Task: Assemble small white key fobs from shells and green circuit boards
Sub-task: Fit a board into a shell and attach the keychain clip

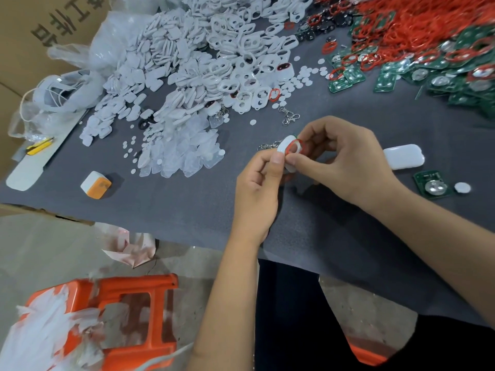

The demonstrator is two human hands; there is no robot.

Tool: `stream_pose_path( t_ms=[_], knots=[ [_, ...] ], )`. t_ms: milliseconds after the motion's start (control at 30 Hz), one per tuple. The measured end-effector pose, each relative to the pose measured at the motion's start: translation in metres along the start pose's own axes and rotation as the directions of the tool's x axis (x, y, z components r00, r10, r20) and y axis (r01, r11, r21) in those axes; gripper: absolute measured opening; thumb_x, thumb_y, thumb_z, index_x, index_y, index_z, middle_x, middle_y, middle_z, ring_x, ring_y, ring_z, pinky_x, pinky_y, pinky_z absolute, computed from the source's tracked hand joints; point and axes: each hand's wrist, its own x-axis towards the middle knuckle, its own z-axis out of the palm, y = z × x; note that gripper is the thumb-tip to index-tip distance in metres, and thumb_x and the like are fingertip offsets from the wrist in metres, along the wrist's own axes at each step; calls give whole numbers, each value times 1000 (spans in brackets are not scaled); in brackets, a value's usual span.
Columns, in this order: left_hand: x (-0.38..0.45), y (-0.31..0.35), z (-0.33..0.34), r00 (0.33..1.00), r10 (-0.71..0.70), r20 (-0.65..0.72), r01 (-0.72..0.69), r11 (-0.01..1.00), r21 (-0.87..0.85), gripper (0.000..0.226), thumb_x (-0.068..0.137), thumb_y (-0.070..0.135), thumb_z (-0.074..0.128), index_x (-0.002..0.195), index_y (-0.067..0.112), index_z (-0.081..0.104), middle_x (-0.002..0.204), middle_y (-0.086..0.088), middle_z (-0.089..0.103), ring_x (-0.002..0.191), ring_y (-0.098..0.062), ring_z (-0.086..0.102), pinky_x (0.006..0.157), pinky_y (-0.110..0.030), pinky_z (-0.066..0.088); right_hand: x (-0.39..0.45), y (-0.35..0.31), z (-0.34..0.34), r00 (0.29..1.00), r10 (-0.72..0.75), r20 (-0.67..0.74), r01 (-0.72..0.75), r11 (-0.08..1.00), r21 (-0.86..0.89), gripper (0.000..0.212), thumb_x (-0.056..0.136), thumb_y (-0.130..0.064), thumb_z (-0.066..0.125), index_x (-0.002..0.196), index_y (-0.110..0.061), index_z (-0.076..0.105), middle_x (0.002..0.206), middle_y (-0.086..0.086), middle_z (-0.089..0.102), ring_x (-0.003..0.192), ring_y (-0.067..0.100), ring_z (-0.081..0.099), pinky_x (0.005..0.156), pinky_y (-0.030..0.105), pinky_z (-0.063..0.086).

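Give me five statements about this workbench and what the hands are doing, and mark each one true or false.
1. Both hands hold one white shell with a red ring on it. True: the left hand and the right hand both pinch it.
2. A single green circuit board lies on the mat right of the right hand. True.
3. The red rings are heaped at the far left. False: the heap of red rings is at the far right; white shells fill the far middle.
4. The orange stool stands on the table. False: it stands on the floor below the table's edge.
5. The yellow utility knife is in the left hand. False: it lies at the table's left edge.
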Motion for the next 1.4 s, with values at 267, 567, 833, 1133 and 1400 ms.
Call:
stream_pose_path(
  t_ms=[267,567,833,1133,1400],
  knots=[
    [0,3,1,1000,1,19,-2,1000,12,25,111,21,47,123,23,68,117,7,76,107,-12,72,83,-24,57,0,-1,-1,999,-32,-19,32,999,-25,30,80,-30,90,98,-15,70,83,-5,71,76,9,67,71,9,47],
    [-1,3,-3,1000,-12,19,12,1000,19,24,107,31,51,115,20,72,102,-1,76,92,-15,72,69,-22,55,0,-1,-3,999,-36,-8,36,999,12,36,80,-38,89,96,-13,69,82,-1,69,71,3,62,68,12,48],
    [-1,3,-3,998,-23,55,22,999,29,23,104,37,54,112,30,74,101,-1,77,90,-16,72,68,-22,53,-1,-4,-3,998,-60,27,59,998,14,40,79,-42,90,90,-14,63,79,2,63,67,2,53,67,12,44],
    [-2,5,0,999,-41,-10,42,996,82,26,111,26,40,107,18,65,91,5,70,82,-10,64,63,-22,48,-1,-6,-4,995,-89,40,91,993,-73,23,93,-28,78,107,-11,73,94,3,71,78,7,66,76,15,51],
    [0,2,1,1000,-17,-5,17,998,58,27,113,22,35,109,12,60,107,-4,67,94,-13,61,81,-30,54,-1,-8,-5,973,-221,66,230,948,-220,19,93,-16,77,109,-7,78,98,10,72,83,13,64,81,6,41]
  ],
)
